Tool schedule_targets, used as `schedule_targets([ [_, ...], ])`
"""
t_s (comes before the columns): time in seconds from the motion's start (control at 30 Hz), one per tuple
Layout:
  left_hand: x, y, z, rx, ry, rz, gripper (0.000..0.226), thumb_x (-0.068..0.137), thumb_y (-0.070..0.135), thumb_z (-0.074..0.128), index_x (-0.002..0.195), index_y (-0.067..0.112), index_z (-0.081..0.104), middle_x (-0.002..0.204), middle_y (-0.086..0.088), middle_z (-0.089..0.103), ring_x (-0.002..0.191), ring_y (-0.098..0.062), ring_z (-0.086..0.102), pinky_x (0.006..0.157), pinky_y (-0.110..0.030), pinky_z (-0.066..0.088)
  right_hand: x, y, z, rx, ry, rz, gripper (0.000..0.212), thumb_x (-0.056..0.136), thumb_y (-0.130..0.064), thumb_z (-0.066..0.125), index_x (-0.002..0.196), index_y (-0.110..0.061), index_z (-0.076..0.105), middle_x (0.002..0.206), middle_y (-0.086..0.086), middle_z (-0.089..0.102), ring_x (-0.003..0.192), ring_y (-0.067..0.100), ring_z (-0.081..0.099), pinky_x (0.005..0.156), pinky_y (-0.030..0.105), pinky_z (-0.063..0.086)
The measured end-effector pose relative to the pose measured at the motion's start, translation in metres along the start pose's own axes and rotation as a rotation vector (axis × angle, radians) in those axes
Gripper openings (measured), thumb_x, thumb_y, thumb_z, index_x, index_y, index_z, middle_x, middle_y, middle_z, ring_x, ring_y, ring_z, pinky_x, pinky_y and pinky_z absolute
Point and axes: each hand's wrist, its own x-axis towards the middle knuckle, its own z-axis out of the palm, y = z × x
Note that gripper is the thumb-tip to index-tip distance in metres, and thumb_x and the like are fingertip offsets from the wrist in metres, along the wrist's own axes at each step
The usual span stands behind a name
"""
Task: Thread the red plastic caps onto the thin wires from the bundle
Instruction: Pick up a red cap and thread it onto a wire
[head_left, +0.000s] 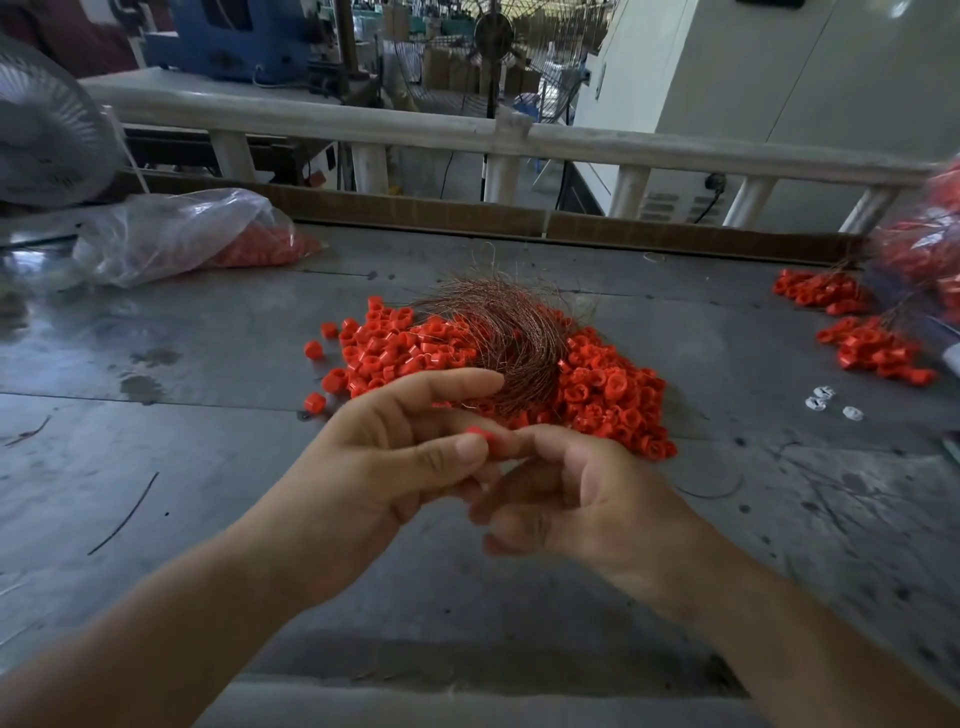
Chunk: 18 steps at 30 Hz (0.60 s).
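a person's left hand (395, 457) pinches a single red plastic cap (482, 435) between thumb and fingers just above a scuffed grey metal worktable (197, 374), its forefinger stretched straight toward 1 o'clock. the right hand (582, 499) meets it from 3 o'clock, forefinger tip at the cap and the other fingers curled under the palm. motion blur hides whether those fingers grip the cap or a wire.

beyond the hands, at 12 o'clock, a loose heap of red plastic caps (602, 395) spreads across the table. a curled bundle of thin copper-coloured wires (511, 332) lies on top of the heap, its strands fanning toward 11 o'clock. the left forefinger's tip reaches the near edge of the bundle. a few stray caps (315, 402) sit just apart from the heap at its 9 o'clock side.

at 10 o'clock on the table a clear plastic bag (176, 239) lies on its side with more red caps inside. at 2 o'clock, near the table's right edge, two clusters of red caps (878, 348) lie with thin wires showing among them, and three small white pieces (831, 404) rest just nearer. a pale railing (363, 124) runs behind the table at 12 o'clock, and a grey fan (47, 130) stands at 10 o'clock.
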Motion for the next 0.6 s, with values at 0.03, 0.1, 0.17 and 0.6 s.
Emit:
schedule_targets([
  [0.03,0.0,0.003,-0.003,-0.027,-0.006,0.0,0.046,0.047,0.007,0.084,0.091,0.013,0.073,0.078,-0.013,0.071,0.061,-0.015,0.065,0.054,-0.021,0.052,0.001,-0.001,0.001,0.006,0.035,-0.004,0.03,0.062,-0.023,0.066,0.091,-0.018,0.061,0.065,-0.002,0.067,0.06,0.011,0.063,0.058,0.021,0.053],
  [0.1,-0.001,0.008,-0.008,0.01,-0.018,-0.002,0.032,0.047,0.004,0.075,0.078,0.011,0.074,0.075,-0.013,0.07,0.056,-0.014,0.063,0.051,-0.022,0.051,0.001,-0.004,-0.003,-0.068,0.115,-0.047,0.017,0.068,-0.027,0.061,0.082,-0.017,0.064,0.058,-0.003,0.064,0.048,0.009,0.056,0.047,0.019,0.048],
  [0.17,-0.003,0.012,-0.011,0.127,-0.004,-0.007,0.019,0.048,0.016,0.079,0.066,0.012,0.072,0.07,-0.013,0.067,0.053,-0.012,0.061,0.048,-0.02,0.049,0.0,-0.007,-0.009,-0.236,0.159,-0.082,0.008,0.073,-0.03,0.062,0.073,-0.023,0.066,0.056,-0.006,0.062,0.044,0.006,0.052,0.044,0.018,0.044],
  [0.6,0.004,0.007,-0.046,1.297,0.214,-0.182,0.019,0.07,0.034,0.074,0.056,0.025,0.063,0.053,0.01,0.062,0.047,-0.001,0.056,0.044,-0.011,0.038,-0.002,0.011,0.008,-0.964,-0.023,-0.183,0.01,0.085,-0.024,0.062,0.091,-0.021,0.069,0.088,-0.007,0.07,0.087,0.0,0.054,0.067,0.007,0.039],
])
